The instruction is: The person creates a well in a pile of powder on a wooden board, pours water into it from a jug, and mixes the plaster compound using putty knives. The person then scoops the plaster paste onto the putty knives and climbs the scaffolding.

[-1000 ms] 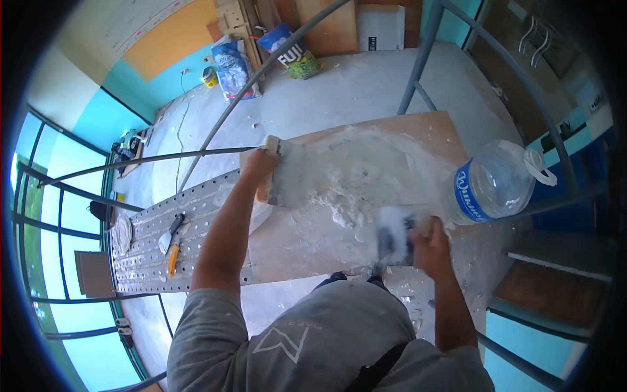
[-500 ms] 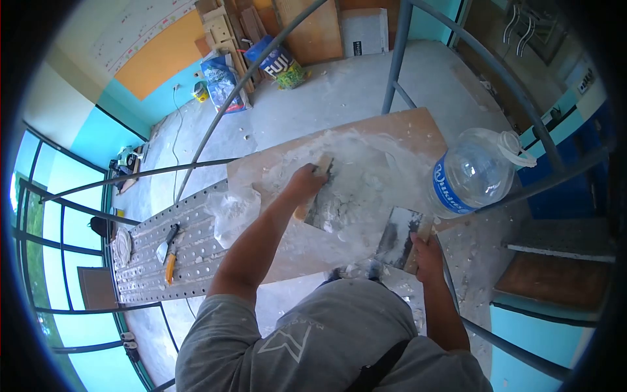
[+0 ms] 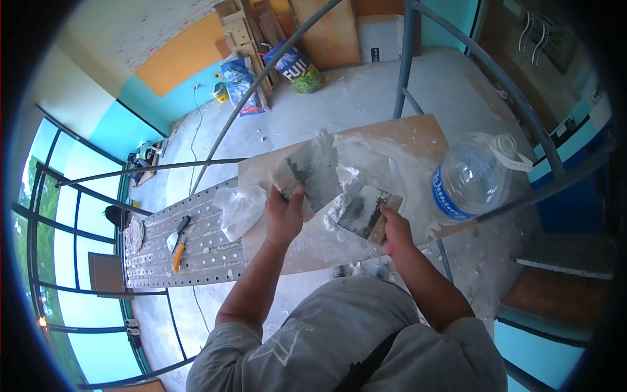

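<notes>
My left hand (image 3: 285, 221) is closed around the wooden back of a wide scraper (image 3: 319, 171). Its grey blade faces up, with white paste along the far edge. In my right hand (image 3: 397, 230) is a second, smaller-looking wide scraper (image 3: 358, 212), gripped by its wooden back. Paste clings to its left edge, close to the first blade; whether the two touch I cannot tell. Both tools are above a paste-smeared wooden board (image 3: 297, 256). Wet white paste (image 3: 373, 155) covers the board's middle, partly hidden by the tools.
A large clear water bottle (image 3: 471, 181) stands at the board's right end. Left of the board lie a crumpled plastic bag (image 3: 240, 208), a putty knife (image 3: 176, 235) and a yellow-handled tool (image 3: 177, 257) on a perforated metal platform (image 3: 212, 258). Scaffold rails (image 3: 403, 72) surround me.
My left hand has drawn back to the left, its blade turned face up with paste on it. My right hand has moved left and up, bringing its scraper near the left one.
</notes>
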`<state>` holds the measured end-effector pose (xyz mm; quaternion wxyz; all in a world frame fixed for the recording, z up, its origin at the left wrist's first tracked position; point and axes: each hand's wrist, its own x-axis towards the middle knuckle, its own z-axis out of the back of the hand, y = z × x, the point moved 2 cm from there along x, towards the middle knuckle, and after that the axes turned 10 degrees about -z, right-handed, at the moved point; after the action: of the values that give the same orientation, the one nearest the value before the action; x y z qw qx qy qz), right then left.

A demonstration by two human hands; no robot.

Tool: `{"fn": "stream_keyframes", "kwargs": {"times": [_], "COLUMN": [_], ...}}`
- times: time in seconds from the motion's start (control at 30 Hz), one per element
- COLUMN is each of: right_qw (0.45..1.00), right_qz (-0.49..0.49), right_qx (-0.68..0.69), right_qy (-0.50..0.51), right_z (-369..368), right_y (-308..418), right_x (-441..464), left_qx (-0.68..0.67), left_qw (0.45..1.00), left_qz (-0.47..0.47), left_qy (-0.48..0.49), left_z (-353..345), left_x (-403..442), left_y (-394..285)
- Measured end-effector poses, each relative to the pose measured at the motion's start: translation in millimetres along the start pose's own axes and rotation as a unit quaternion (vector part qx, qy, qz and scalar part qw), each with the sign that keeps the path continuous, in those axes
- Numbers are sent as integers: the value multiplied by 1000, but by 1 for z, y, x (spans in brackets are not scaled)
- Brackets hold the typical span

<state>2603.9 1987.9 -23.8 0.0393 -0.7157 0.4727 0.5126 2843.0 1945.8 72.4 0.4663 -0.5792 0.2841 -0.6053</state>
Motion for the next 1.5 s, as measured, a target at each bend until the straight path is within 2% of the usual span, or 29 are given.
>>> {"fn": "stream_keyframes", "kwargs": {"times": [0.13, 0.23, 0.27, 0.37, 0.6, 0.7, 0.87, 0.97, 1.07, 1.17, 1.23, 1.27, 1.3, 1.37, 1.47, 1.5], "right_qw": [998, 998, 998, 996, 990, 992, 988, 984, 983, 981, 978, 976, 973, 988, 998, 998], "right_qz": [-9, -11, -20, -22, -1, 5, 22, 41, 51, 16, -15, -29, -43, -11, 47, 67], "right_qx": [20, 19, 24, 51, 67, 73, 91, 94, 75, 63, 64, 69, 75, 58, 30, 19], "right_qy": [61, 60, 60, 77, 120, 101, 126, 144, 163, 180, 197, 206, 216, 141, 40, 7], "right_z": [-33, -48, -50, -52, -55, -56, -52, -53, -54, -48, -44, -40, -43, -43, -44, -42], "right_y": [-1, -1, -2, -2, 4, 10, 12, 19, 35, 33, 22, 12, 8, 2, 0, 1], "right_x": [8, 4, 3, 7, -5, -17, -22, -31, -28, -12, 6, 15, 12, 9, 7, 8], "left_qx": [-5, 42, 89, 98, 146, 168, 206, 234, 257, 293, 61, -57, -22, 49, 275, 267], "left_qw": [997, 994, 983, 971, 967, 961, 950, 924, 943, 952, 992, 990, 994, 997, 951, 942], "left_qz": [-74, -97, -153, -214, -190, -189, -193, -232, -163, 74, 104, 115, 95, 55, -90, -141], "left_qy": [-30, 22, 41, 43, 82, 107, 135, 192, 132, 36, -29, -62, -48, -14, 107, 148], "left_z": [-2, -6, -4, -7, -6, -2, 9, 28, 45, 63, 69, 71, 72, 72, 60, 57], "left_x": [-30, -45, -46, -47, -47, -49, -53, -52, -47, -14, 4, 9, 11, 15, 1, -4], "left_y": [-3, -6, -9, -21, -15, -8, 1, 20, 25, 11, 33, 44, 46, 50, -15, -23]}}
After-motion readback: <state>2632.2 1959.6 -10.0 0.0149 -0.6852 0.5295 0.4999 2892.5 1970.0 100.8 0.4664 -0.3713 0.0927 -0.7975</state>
